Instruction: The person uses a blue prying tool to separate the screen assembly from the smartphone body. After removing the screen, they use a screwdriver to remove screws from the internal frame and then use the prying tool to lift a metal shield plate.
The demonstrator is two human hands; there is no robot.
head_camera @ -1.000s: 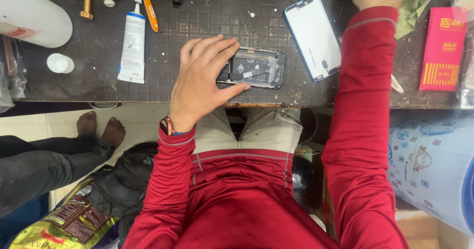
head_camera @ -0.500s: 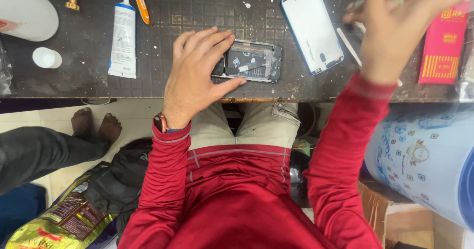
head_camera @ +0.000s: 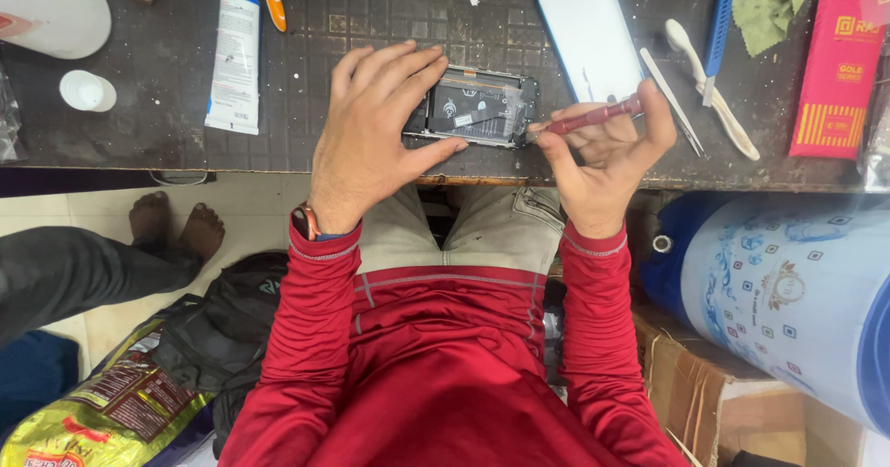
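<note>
Two hands: left hand [head_camera: 371, 133] spread, half hiding opened phone [head_camera: 482, 110]; right hand [head_camera: 603, 166] fingers pinch red screwdriver [head_camera: 593, 117].

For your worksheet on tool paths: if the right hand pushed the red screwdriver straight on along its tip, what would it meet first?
The right hand aims the red screwdriver leftward; its tip would probably first meet the opened phone at its near right corner.

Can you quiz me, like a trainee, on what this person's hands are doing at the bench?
1. True or false: the left hand rests on the opened phone.
2. What does the right hand hold? A) red screwdriver B) white tube C) green cloth
3. Which flat part lies on the mat just beyond the right hand?

Key:
1. True.
2. A, the red screwdriver, tip at the phone's right end.
3. The detached screen, lying apart from the phone.
</note>
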